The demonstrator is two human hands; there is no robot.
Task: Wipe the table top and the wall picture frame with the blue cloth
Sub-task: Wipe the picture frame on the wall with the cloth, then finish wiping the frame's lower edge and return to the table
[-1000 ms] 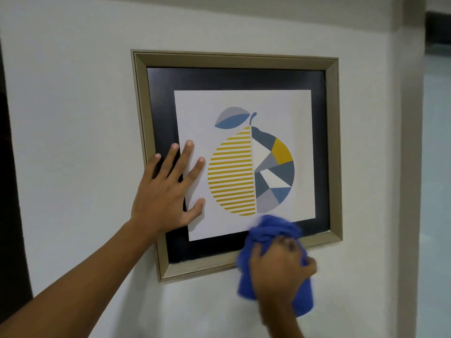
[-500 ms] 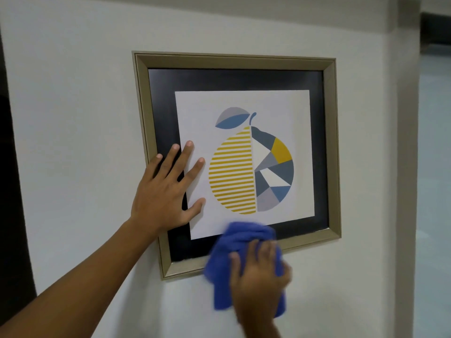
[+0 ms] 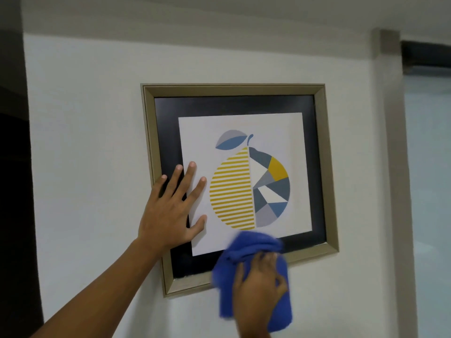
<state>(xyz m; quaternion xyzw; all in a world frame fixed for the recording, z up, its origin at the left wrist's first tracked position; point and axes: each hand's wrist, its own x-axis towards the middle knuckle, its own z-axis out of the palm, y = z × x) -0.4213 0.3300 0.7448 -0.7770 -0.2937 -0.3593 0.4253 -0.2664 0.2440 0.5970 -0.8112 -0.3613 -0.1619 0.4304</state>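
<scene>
Right hand (image 3: 258,291) is gripping the bunched blue cloth (image 3: 253,259), fingers curled into the fabric, and is pressing it against the bottom rail of the picture frame (image 3: 325,167), roughly at mid-length. The cloth is overlapping the gold rail, the black mat strip above it and the lower edge of the white print, with its lower half hanging below the frame over the white wall (image 3: 85,142); hand and cloth are showing motion blur. Left hand (image 3: 168,213) is lying flat and wide open, fingers spread, palm bearing on the frame's left side: the little finger is touching the gold left rail, the other fingers are crossing the black mat, and the fingertips and thumb are resting on the white print beside the striped yellow half of the fruit picture (image 3: 249,186). The left forearm is reaching up from the lower-left corner. The frame is hanging slightly skewed on the wall, lower-left corner dropping lowest. The table top is not appearing in this view.
</scene>
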